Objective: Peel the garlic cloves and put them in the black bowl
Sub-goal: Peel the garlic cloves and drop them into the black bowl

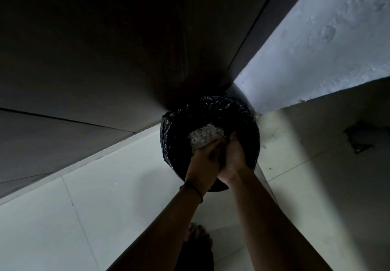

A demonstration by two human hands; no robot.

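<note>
My two hands are pressed together over a round bin lined with a black plastic bag [175, 135]. My left hand [203, 159], with a thin dark band on its wrist, has its fingers curled against a whitish papery wad of garlic peels [203, 136] that sticks out beyond its fingertips above the bin's opening. My right hand [235, 154] lies flat against the left one, fingers straight and pointing away from me. In this dim light no garlic cloves or black bowl can be seen.
The bin stands on a pale tiled floor [84, 186] in a corner, between a dark cabinet or door panel [105, 49] and a light rough wall [316, 38]. A dark patch [358, 137] marks the right-hand surface. My bare foot [198, 237] shows below my arms.
</note>
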